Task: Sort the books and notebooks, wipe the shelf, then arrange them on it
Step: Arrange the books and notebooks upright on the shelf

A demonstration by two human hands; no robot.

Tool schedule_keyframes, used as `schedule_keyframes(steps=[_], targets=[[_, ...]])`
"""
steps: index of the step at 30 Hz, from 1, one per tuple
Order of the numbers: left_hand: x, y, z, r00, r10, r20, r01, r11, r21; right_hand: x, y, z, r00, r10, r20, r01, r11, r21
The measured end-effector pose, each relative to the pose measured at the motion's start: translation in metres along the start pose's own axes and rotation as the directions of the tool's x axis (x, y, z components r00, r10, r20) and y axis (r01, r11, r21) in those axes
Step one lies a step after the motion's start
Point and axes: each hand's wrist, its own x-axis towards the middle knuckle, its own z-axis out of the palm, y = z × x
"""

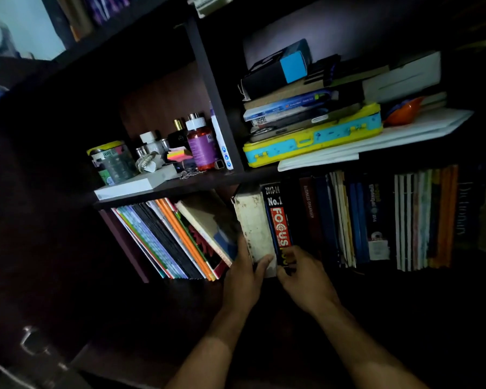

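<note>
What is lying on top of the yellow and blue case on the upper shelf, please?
On the yellow and blue case lies a stack of books, topped by a black box with a blue end. The stack hides the case's lid.

On the lower shelf my right hand (303, 279) pinches a black spine (278, 220) reading "2013-14 No.1 FOCUS", a maroon spine (309, 203) right of it says "BUSINESS ORGANISER", and far right a dark spine (464, 209) reads "Dictionary".
</note>
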Motion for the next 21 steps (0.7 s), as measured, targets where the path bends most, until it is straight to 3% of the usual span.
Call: schedule_keyframes(steps=[7, 13, 15, 17, 19, 21], targets=[[0.008, 0.010, 0.019, 0.998, -0.041, 0.039, 0.045, 0.992, -0.118, 0.000, -0.001, 0.000, 0.999, -0.035, 0.010, 0.036, 0.999, -0.025], [-0.002, 0.008, 0.016, 1.000, 0.016, 0.006, -0.016, 0.999, 0.037, -0.004, -0.002, -0.002, 0.990, -0.123, 0.072, 0.123, 0.992, 0.004], [-0.006, 0.007, 0.012, 0.994, -0.005, -0.105, 0.013, 0.997, 0.080, -0.005, -0.005, -0.001, 0.985, -0.143, 0.096, 0.142, 0.990, 0.011], [-0.010, 0.010, 0.006, 0.957, -0.048, -0.287, 0.055, 0.998, 0.019, -0.005, -0.005, -0.001, 0.975, -0.168, 0.143, 0.167, 0.986, 0.018], [-0.009, 0.009, 0.000, 0.868, -0.107, -0.484, 0.083, 0.994, -0.070, -0.006, -0.006, 0.000, 0.961, -0.181, 0.207, 0.184, 0.983, 0.005], [-0.007, 0.001, -0.004, 0.788, -0.245, -0.565, 0.148, 0.966, -0.213, -0.008, -0.004, 0.003, 0.948, -0.187, 0.258, 0.192, 0.981, 0.003]])
